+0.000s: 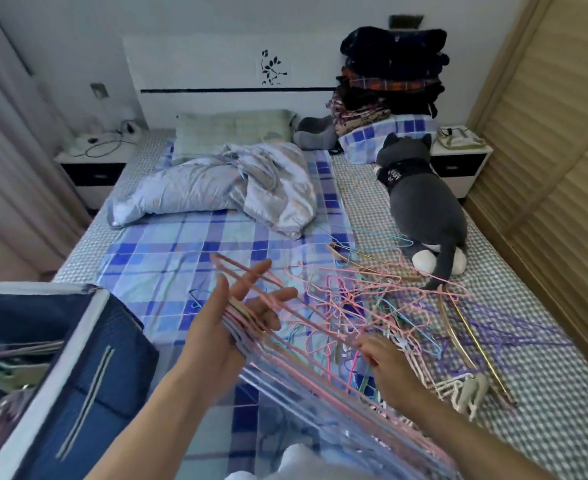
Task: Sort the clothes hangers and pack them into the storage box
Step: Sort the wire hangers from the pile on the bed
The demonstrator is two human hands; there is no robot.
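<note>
1. Closest to you is the bundle of wire hangers [306,386] you've already gathered, mostly pink with some blue, running from your lap area up to your left hand [237,320].
2. That left hand is palm-up with the fingers pretty much straight. The stacked hangers rest across the palm and fingers, with the thumb standing up beside them, so it's carrying more than clamping.
3. Your right hand [386,362] is down in the mess with fingers curled around a pink hanger [323,323]. It looks like a pinch on the wire, though the blur makes the exact contact hard to read.
4. The tangled pile of hangers [389,306] sits on the bed [168,258] just past your right hand: pink, purple, teal and a couple of gold ones.
5. A few white plastic hangers [458,389] lie at the near edge of that pile.
6. The navy fabric storage box [88,368] is at your lower left, beside the bed, with some hangers already inside.
7. Farther back there's a grey plush cat [424,202], a crumpled duvet [216,185] and a stack of folded clothes [389,74].
</note>
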